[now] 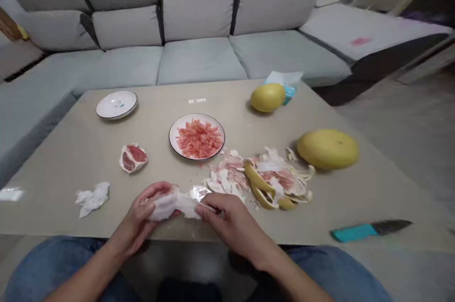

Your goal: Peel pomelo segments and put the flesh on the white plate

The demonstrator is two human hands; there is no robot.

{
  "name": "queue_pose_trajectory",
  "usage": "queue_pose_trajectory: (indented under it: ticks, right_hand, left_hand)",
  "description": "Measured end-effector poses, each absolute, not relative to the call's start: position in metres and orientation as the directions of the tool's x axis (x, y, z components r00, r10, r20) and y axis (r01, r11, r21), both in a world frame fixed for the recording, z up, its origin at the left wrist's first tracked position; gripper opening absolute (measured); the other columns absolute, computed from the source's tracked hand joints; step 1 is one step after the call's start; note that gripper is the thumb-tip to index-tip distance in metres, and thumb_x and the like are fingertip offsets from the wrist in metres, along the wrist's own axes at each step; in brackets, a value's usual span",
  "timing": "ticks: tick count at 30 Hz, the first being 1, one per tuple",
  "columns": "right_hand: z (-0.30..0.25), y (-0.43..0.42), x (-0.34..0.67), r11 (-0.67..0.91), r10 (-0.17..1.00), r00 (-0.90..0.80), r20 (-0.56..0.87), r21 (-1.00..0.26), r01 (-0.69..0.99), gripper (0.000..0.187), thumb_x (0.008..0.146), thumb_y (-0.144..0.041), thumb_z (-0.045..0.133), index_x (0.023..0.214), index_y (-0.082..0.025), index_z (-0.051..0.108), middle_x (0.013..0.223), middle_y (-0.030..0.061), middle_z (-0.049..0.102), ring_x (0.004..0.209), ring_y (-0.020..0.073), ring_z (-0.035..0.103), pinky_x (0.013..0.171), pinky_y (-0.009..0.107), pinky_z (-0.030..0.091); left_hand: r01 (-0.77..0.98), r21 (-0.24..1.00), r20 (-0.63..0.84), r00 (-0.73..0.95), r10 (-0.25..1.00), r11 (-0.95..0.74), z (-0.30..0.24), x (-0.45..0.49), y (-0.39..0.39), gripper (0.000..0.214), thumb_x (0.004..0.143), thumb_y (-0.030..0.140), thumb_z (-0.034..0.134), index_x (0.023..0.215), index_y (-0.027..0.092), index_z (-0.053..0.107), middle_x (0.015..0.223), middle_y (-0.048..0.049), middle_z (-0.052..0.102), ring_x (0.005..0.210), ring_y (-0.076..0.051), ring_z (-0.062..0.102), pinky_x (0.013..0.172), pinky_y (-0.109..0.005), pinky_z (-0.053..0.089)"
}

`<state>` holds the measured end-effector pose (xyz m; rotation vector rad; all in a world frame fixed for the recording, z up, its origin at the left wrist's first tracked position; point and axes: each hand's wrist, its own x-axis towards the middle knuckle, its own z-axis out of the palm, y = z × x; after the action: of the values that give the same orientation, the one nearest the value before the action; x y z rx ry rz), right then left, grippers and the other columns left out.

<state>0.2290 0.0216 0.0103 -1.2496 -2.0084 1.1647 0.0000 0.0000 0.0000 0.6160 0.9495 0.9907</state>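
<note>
My left hand (152,209) is curled round a whitish pomelo segment (165,205), slightly blurred, over the table's front edge. My right hand (227,219) pinches a white strip of membrane (187,205) stretched out from that segment. Just behind the hands lies a pile of pomelo peel and membrane (263,178), reaching to the right. A white dark-rimmed plate (173,141) holds pink pomelo pulp (199,138) in small pieces. Left of this plate sits a partly peeled chunk of pomelo (132,158) with red flesh showing.
Two yellow pomelos, one nearer (327,149) and one farther (268,97), stand at the right, with a tissue pack (289,93) behind. A turquoise-handled knife (369,231) lies front right. A crumpled tissue (93,198) and another plate (116,104) are left. A sofa (199,60) borders the table.
</note>
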Motion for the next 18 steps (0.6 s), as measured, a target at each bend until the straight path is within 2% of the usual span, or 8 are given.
queue_pose_trajectory:
  ticks: [4, 7, 10, 14, 18]
  right_hand:
    - [0.014, 0.026, 0.239, 0.242, 0.89, -0.456, -0.018, -0.828, 0.506, 0.034, 0.093, -0.027, 0.051, 0.06, -0.018, 0.045, 0.058, -0.0044, 0.045, 0.059, 0.0108, 0.043, 0.055, 0.021, 0.028]
    - [0.018, 0.029, 0.246, 0.271, 0.873, -0.487, -0.022, -0.808, 0.523, 0.03, 0.094, -0.027, 0.051, 0.065, -0.018, 0.053, 0.062, -0.003, 0.053, 0.061, 0.0115, 0.049, 0.057, 0.021, 0.032]
    - [0.021, 0.032, 0.254, 0.312, 0.864, -0.503, -0.014, -0.77, 0.557, 0.028, 0.093, -0.027, 0.053, 0.067, -0.018, 0.059, 0.064, -0.0014, 0.059, 0.062, 0.0126, 0.053, 0.058, 0.021, 0.035]
    - [0.023, 0.034, 0.265, 0.356, 0.896, -0.44, 0.056, -0.682, 0.639, 0.03, 0.093, -0.028, 0.054, 0.065, -0.018, 0.06, 0.062, 0.0008, 0.061, 0.059, 0.014, 0.055, 0.056, 0.022, 0.035]
    - [0.026, 0.036, 0.274, 0.381, 0.905, -0.417, 0.088, -0.607, 0.698, 0.034, 0.094, -0.029, 0.051, 0.064, -0.019, 0.061, 0.058, 0.0009, 0.061, 0.055, 0.0141, 0.056, 0.053, 0.023, 0.035]
  left_hand:
    - [-0.32, 0.886, -0.274, 0.22, 0.936, 0.334, -0.006, -0.005, 0.001, 0.055, 0.07, 0.049, 0.074, 0.115, 0.02, 0.06, 0.137, -0.0144, 0.051, 0.119, -0.034, 0.052, 0.098, -0.041, 0.045]
    - [-0.09, 0.984, -0.127, 0.263, 0.957, 0.155, -0.002, -0.012, 0.001, 0.06, 0.066, 0.051, 0.076, 0.116, 0.021, 0.059, 0.138, -0.0148, 0.05, 0.125, -0.036, 0.046, 0.101, -0.037, 0.041]
    - [0.06, 0.998, -0.021, 0.378, 0.926, -0.002, 0.005, -0.016, 0.0, 0.06, 0.067, 0.049, 0.075, 0.118, 0.023, 0.057, 0.138, -0.0141, 0.048, 0.128, -0.035, 0.043, 0.104, -0.037, 0.036]
    - [0.06, 0.997, 0.02, 0.466, 0.884, -0.054, 0.01, -0.016, -0.004, 0.065, 0.067, 0.051, 0.073, 0.122, 0.024, 0.052, 0.139, -0.0158, 0.043, 0.123, -0.035, 0.046, 0.103, -0.041, 0.035]
    - [0.053, 0.997, 0.02, 0.544, 0.839, -0.058, 0.009, -0.014, -0.006, 0.07, 0.064, 0.045, 0.074, 0.126, 0.024, 0.05, 0.139, -0.0166, 0.042, 0.123, -0.037, 0.045, 0.104, -0.044, 0.033]
